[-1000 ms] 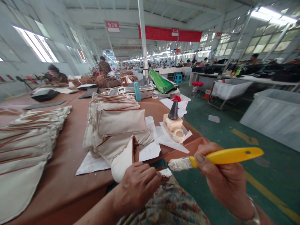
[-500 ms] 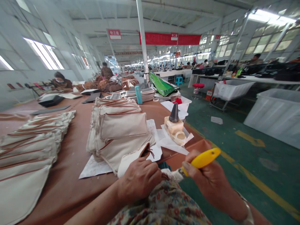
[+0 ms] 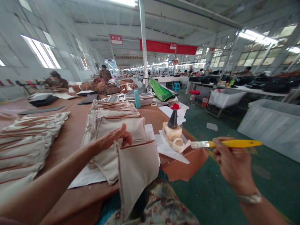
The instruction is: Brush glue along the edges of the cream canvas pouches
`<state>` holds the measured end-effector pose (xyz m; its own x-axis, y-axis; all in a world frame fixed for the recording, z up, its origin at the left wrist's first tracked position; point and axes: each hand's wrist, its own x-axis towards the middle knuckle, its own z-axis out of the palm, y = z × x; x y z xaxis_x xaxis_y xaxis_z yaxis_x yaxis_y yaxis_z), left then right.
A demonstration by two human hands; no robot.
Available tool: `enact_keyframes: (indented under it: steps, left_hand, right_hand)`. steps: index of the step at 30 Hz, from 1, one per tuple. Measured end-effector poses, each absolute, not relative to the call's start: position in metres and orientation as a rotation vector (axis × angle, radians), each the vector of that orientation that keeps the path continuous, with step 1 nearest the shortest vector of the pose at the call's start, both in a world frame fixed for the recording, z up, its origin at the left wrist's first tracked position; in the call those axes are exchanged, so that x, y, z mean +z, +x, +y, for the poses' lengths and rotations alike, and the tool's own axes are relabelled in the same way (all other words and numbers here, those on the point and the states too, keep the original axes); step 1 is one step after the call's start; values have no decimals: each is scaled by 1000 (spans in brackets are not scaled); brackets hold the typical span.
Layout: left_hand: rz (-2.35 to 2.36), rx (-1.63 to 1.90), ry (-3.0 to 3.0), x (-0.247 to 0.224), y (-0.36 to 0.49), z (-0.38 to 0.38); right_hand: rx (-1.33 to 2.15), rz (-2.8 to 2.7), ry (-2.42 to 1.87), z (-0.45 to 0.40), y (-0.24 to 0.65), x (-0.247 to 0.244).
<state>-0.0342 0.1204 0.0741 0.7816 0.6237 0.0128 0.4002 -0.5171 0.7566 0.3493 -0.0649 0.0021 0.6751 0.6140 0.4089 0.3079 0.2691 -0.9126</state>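
Note:
My left hand point(image 3: 114, 139) is at the upper edge of an off-white fabric pouch point(image 3: 139, 170) with brown edging. Its bent fingers reach behind that edge and are partly hidden, while the pouch stands upright over my lap. In my right hand point(image 3: 231, 161) is a flat paintbrush point(image 3: 236, 143) with a yellow handle, held level. Its pale bristles point left, close to the rim of a cut-open plastic glue container point(image 3: 173, 132). A dark cone point(image 3: 172, 119) sits on top of this container. Behind the pouch lies a stack of similar pouches point(image 3: 117, 128).
Another row of pouches point(image 3: 28, 147) covers the left of the brown-covered table point(image 3: 77, 125). Farther back are a teal bottle point(image 3: 137, 99) and a green bag point(image 3: 160, 89). A white bin point(image 3: 272, 122) stands on the floor to the right. Two people work beyond the table.
The brush has moved from the pouch edge up and right to the glue container, turning level. My left hand has risen leftward, and the pouch now stands upright, facing me.

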Motion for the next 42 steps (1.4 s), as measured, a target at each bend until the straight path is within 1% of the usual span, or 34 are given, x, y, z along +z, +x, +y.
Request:
enact_keyframes:
  steps: [2,5,10,16,22,24,28,29,32,34,39,42]
  left_hand:
    - [1009,248,2101,43,-61,140]
    - [1199,146,2192,0,-74,144]
    - [1322,65,2423,-45,-33,114]
    - [1503,160,2413,-72,9,109]
    - [1604,211,2432,-72,5,93]
    - [1573,362,2537,-71,-4,75]
    - [1369,1006,2716,-71,-26,34]
    - [1321,1109,2702,-70,-30,26]
    - [1243,1221,2654,-65,-35,13]
    - [1229,1101,2644,-58,-33,16]
    - [1299,402,2470,-48,-15,48]
    - [1381,270,2375,-54,1,74]
  right_hand:
    - [227,-1077,-1490,-37,358,-23]
    - [228,-1274,-1566,5,360,-50]
    - [243,-1515,-1637,53,354,-82]
    - [168,-1596,-1699,55,369,-94]
    - [121,-1706,-1560,30,373,-97]
    - [113,-1744,-1497,22,372,-99]
    - [75,-1728,-1445,13,372,-101]
    - [71,-1716,-1442,12,372,-101]
    - [112,-1718,-1425,11,370,-101]
    - [163,-1723,-1420,9,369,-99]
    - [219,-1520,-1524,0,372,-92]
    - [255,-1269,-1581,2,373,-95]
